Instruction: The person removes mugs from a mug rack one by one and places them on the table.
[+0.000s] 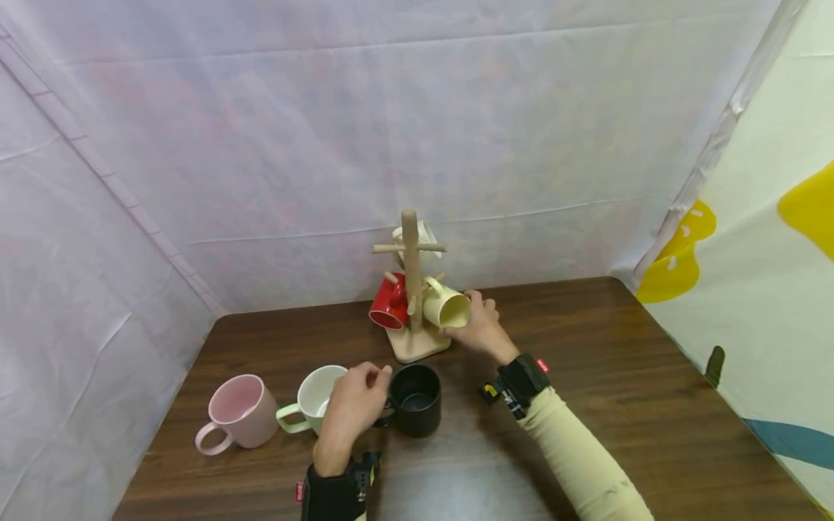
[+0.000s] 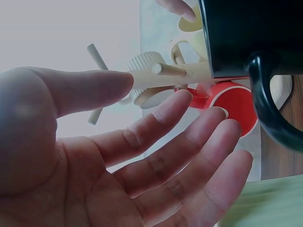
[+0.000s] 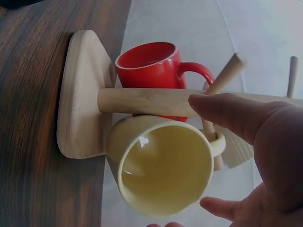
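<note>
A pale yellow mug (image 1: 446, 307) hangs by its handle on a peg of the wooden mug tree (image 1: 410, 282), its mouth facing outward. Beside this mug is my right hand (image 1: 481, 325); in the right wrist view its thumb (image 3: 227, 109) and fingers are spread apart, gripping nothing. My left hand (image 1: 357, 400) hovers between a black mug (image 1: 417, 416) and a white mug with a light green handle (image 1: 317, 391). Its fingers (image 2: 165, 161) are loosely bent, and the palm holds nothing in the left wrist view.
A red mug (image 1: 389, 304) hangs on the tree's left side, and a ribbed white mug (image 1: 426, 237) on an upper peg behind the post. At the table's left stands a pink mug (image 1: 242, 412). White cloth (image 1: 293, 166) rises behind the wooden table (image 1: 573, 347).
</note>
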Tool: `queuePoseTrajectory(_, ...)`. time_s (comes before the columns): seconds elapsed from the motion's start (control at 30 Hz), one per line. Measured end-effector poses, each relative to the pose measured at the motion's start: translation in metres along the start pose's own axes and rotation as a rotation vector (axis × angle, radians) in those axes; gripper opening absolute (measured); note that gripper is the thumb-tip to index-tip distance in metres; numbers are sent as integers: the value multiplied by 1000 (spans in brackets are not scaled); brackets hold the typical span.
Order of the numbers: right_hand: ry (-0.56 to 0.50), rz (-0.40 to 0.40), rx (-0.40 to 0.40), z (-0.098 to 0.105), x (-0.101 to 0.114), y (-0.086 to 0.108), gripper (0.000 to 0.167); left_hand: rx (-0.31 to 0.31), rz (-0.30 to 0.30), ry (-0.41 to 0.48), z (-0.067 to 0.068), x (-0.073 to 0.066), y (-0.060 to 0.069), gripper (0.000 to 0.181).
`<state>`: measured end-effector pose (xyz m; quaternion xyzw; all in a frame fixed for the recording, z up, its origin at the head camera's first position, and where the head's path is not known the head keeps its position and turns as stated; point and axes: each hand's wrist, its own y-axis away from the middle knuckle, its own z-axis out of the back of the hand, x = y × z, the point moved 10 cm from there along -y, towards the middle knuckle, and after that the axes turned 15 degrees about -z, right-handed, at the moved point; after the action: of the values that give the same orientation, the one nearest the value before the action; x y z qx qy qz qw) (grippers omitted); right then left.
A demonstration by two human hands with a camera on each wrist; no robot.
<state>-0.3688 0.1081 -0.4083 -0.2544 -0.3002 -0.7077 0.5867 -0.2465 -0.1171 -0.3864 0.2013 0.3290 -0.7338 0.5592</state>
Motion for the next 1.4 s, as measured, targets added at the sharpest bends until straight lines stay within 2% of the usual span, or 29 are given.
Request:
queuePoseTrajectory(0.3, -10, -55, -8, -9, 3, -6, 94, 4, 5, 7, 0, 2, 0, 25)
queuePoseTrajectory(0.63, -35, -59, -47, -16, 6, -9, 94, 10, 7, 23, -1, 3, -1, 25)
queuePoseTrajectory(1.0, -68, -7, -134, -16, 13, -12, 90, 15, 18, 32, 0, 5, 0, 26)
queuePoseTrajectory(1.4, -111, 13, -166, -17, 9, -18, 84, 1, 8, 29, 0, 6, -1, 25)
